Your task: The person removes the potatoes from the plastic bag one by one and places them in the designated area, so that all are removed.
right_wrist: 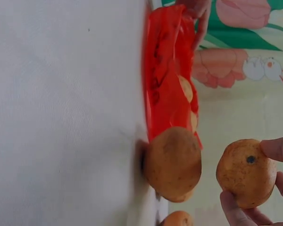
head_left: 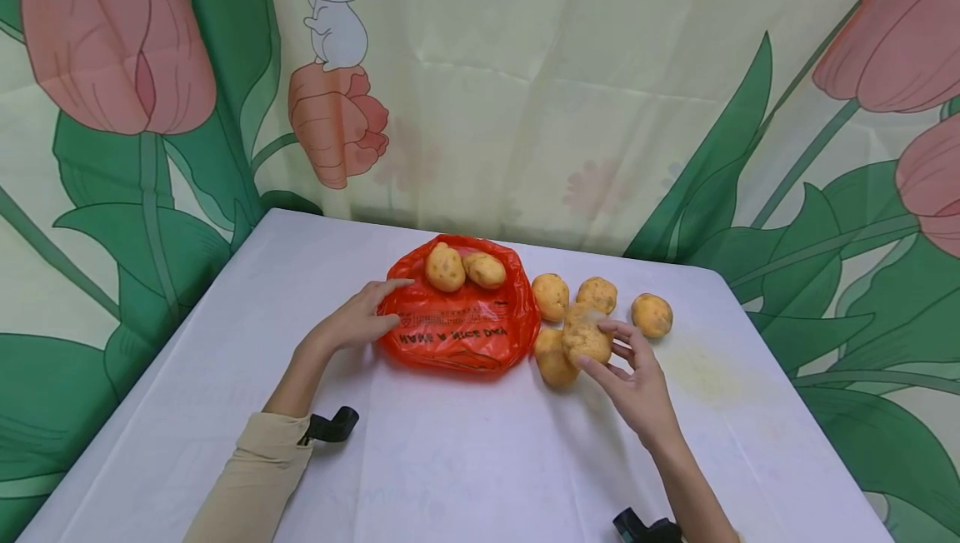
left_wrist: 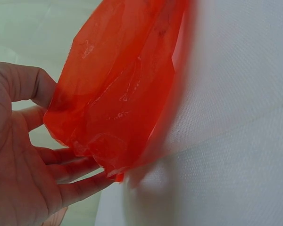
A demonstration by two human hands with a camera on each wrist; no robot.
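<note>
My left hand (head_left: 360,316) holds the left rim of a red plastic bag (head_left: 450,322) printed with upside-down lettering. In the left wrist view, its thumb and fingers lie at the edge of the translucent film (left_wrist: 118,84); the exact grip is partly hidden. Two potatoes (head_left: 446,267) show in the bag's mouth. My right hand (head_left: 637,385) pinches a potato (right_wrist: 246,173) between thumb and fingers, raised over the loose ones; a dark spot marks its skin. Several potatoes (head_left: 551,296) lie right of the bag, one partly covered by the held potato.
A white cloth covers the table (head_left: 450,460). One potato (head_left: 652,315) lies apart at the right of the group, close to a faint yellowish stain (head_left: 705,372). Behind the table hangs a curtain (head_left: 510,110) printed with tulips and a rabbit.
</note>
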